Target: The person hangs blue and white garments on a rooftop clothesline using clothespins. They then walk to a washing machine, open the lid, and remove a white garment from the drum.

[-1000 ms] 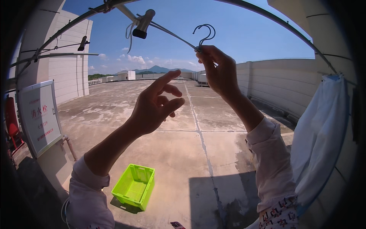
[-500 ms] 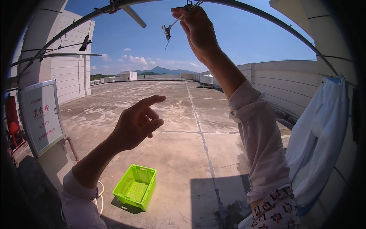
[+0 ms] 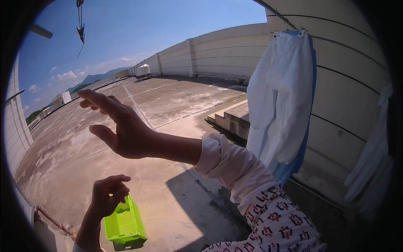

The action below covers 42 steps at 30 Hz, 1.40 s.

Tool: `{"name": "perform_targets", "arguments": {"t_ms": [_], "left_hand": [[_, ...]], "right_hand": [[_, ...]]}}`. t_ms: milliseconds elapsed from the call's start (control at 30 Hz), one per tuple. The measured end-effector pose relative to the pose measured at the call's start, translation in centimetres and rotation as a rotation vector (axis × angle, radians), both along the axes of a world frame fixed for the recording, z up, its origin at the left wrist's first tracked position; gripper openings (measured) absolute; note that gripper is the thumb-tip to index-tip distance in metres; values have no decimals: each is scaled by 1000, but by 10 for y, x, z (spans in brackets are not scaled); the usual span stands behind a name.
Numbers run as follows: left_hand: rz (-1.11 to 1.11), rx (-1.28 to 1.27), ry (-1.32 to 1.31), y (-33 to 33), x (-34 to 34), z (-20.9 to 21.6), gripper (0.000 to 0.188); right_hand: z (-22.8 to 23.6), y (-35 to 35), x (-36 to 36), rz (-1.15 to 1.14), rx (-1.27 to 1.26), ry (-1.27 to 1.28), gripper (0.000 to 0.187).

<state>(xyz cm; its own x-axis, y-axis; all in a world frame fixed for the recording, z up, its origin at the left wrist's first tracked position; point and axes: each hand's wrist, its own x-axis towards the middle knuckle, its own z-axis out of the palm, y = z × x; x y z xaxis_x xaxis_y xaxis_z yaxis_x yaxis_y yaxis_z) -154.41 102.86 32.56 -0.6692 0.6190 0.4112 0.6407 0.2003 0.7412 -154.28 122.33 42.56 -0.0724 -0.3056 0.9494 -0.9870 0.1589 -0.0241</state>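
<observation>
My right hand (image 3: 121, 128) is held out in mid-air with nothing in it, its fingers stretched and the thumb apart. Lower down on the left, my left hand (image 3: 108, 195) is raised in front of the green crate, empty, with loosely bent fingers and a gap by the thumb. Above my right hand a dark clothes peg (image 3: 80, 32) dangles, touched by neither hand. The bright green plastic crate (image 3: 140, 224) stands on the concrete floor, its far left corner partly covered by my left hand. White trousers (image 3: 273, 88) hang at the right, a blue cloth (image 3: 310, 105) behind them.
A metal rail (image 3: 277, 14) runs above the trousers beside the pale wall (image 3: 336, 88). Concrete steps (image 3: 231, 119) stand left of the trousers. Another pale cloth (image 3: 369, 159) hangs at the far right. A white tank (image 3: 143, 71) stands far off by the parapet.
My view has swung right, bringing the trousers nearer the middle. My right hand has let go of the hanging peg's support overhead and come down. The left hand stays low.
</observation>
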Motion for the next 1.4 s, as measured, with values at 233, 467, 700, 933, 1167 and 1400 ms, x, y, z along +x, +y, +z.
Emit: {"name": "perform_targets", "arguments": {"t_ms": [233,467,700,933,1167,1400], "left_hand": [[-132,100,-560,50,-11,-167,22],[-200,-64,-913,142,59,-291,39],[-555,-243,-1006,288,134,-300,34],[-883,-416,-903,379,159,-293,24],[-1112,-480,-810,453,142,-313,21],[-1232,-702,-817,514,146,-323,24]], "right_hand": [[-249,94,112,-124,247,-809,30],[-423,188,273,-523,-234,-1623,31],[-435,223,368,-707,-459,-1689,32],[-452,241,405,-953,-701,-1601,29],[-462,233,407,-1118,-925,-1613,29],[-467,226,403,-1346,-1124,-1473,28]]}}
